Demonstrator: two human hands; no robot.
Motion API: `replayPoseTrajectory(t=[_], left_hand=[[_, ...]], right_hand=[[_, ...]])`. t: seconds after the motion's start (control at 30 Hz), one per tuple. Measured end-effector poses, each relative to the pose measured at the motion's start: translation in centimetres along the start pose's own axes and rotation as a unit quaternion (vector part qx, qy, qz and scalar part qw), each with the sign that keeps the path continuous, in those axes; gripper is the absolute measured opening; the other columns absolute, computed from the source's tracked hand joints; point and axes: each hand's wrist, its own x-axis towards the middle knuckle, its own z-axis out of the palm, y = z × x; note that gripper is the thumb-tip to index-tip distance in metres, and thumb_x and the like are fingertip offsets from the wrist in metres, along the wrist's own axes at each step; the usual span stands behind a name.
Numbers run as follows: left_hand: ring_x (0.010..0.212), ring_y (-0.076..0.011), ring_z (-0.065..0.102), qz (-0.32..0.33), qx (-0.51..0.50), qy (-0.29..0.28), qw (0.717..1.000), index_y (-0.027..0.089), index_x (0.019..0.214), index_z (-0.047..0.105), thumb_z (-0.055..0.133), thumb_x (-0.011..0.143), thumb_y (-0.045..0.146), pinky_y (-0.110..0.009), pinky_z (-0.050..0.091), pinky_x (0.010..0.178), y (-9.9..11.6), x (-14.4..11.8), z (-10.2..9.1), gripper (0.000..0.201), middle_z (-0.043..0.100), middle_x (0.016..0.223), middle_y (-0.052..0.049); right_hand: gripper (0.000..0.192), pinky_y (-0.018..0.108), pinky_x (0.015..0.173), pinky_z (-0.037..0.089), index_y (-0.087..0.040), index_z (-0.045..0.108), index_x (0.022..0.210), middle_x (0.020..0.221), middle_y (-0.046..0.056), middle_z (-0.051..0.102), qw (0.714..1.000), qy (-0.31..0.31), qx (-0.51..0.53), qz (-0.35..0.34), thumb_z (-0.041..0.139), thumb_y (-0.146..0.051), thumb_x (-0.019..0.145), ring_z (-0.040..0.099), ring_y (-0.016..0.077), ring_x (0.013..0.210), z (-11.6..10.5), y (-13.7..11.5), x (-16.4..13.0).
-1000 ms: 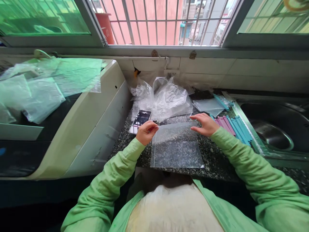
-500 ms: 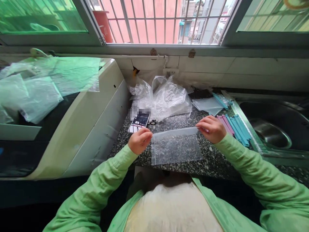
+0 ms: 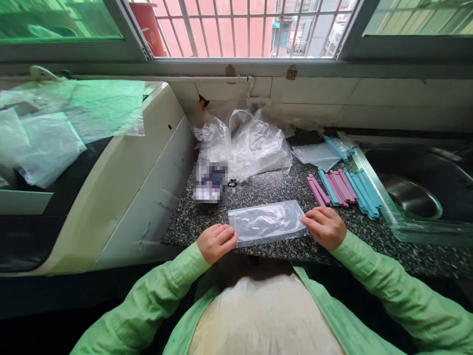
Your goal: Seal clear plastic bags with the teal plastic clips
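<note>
A clear plastic bag (image 3: 266, 223) lies nearly flat near the front edge of the speckled dark countertop (image 3: 275, 191). My left hand (image 3: 217, 242) pinches its left edge, fingers curled together. At the bag's right edge, my right hand (image 3: 325, 227) grips the film between thumb and fingers. Beyond my right hand are rows of pink sealing clips (image 3: 340, 186) and blue sealing clips (image 3: 362, 191), long and narrow. Another flat clear bag (image 3: 317, 157) rests behind them, with blue strips (image 3: 336, 148) on its right side.
A crumpled heap of clear plastic (image 3: 254, 148) sits against the tiled wall. Left of it is a blurred-out phone (image 3: 210, 182). A large cream-coloured machine (image 3: 148, 162) with plastic bags (image 3: 51, 145) on top borders the left. On the right is a sink (image 3: 410, 197).
Both hands have come down and nearer to me with the bag, which now lies on the counter. More pink and blue clips show where my right hand was.
</note>
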Motion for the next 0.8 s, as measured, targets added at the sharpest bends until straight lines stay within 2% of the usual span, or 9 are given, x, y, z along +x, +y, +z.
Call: replayPoseTrajectory(t=[0.2, 0.43, 0.6, 0.8], left_hand=[[0.075, -0.0135, 0.057, 0.014, 0.018, -0.039, 0.999, 0.014, 0.084, 0.056, 0.044, 0.082, 0.014, -0.027, 0.047, 0.065, 0.4, -1.0, 0.3, 0.012, 0.061, 0.077, -0.005], [0.078, -0.0145, 0.057, 0.007, 0.020, -0.092, 0.996, 0.013, 0.087, 0.057, 0.041, 0.084, 0.013, -0.028, 0.046, 0.067, 0.3, -1.3, -0.2, 0.016, 0.062, 0.079, -0.006], [0.077, -0.0159, 0.056, 0.020, 0.001, -0.099, 0.995, 0.011, 0.088, 0.057, 0.042, 0.083, 0.013, -0.028, 0.045, 0.063, -0.1, -1.5, -0.1, 0.016, 0.062, 0.079, -0.007], [0.076, -0.0154, 0.057, 0.011, -0.016, -0.135, 0.991, 0.012, 0.091, 0.056, 0.045, 0.082, 0.019, -0.028, 0.045, 0.062, -0.1, -1.3, -0.4, 0.016, 0.061, 0.078, -0.007]], right_hand=[[0.016, 0.028, 0.070, 0.038, -0.019, 0.065, 0.075, 0.071, 0.004, 0.062, 1.000, -0.010, 0.011, -0.017, 0.050, -0.013, 0.077, 0.050, 0.0141, 0.075, 0.6, -0.3, -0.7], [0.022, 0.029, 0.071, 0.038, -0.021, 0.065, 0.077, 0.073, 0.004, 0.062, 0.998, -0.054, 0.024, -0.020, 0.044, -0.014, 0.080, 0.051, 0.0149, 0.077, 1.2, -0.3, -1.6], [0.025, 0.030, 0.070, 0.039, -0.020, 0.065, 0.078, 0.075, 0.006, 0.062, 0.996, -0.079, 0.039, -0.010, 0.041, -0.014, 0.082, 0.051, 0.0157, 0.078, 0.9, -0.8, -1.8], [0.025, 0.032, 0.071, 0.037, -0.017, 0.064, 0.082, 0.077, 0.007, 0.063, 0.991, -0.114, 0.068, -0.017, 0.039, -0.016, 0.082, 0.049, 0.0176, 0.080, -0.1, -1.2, -1.6]])
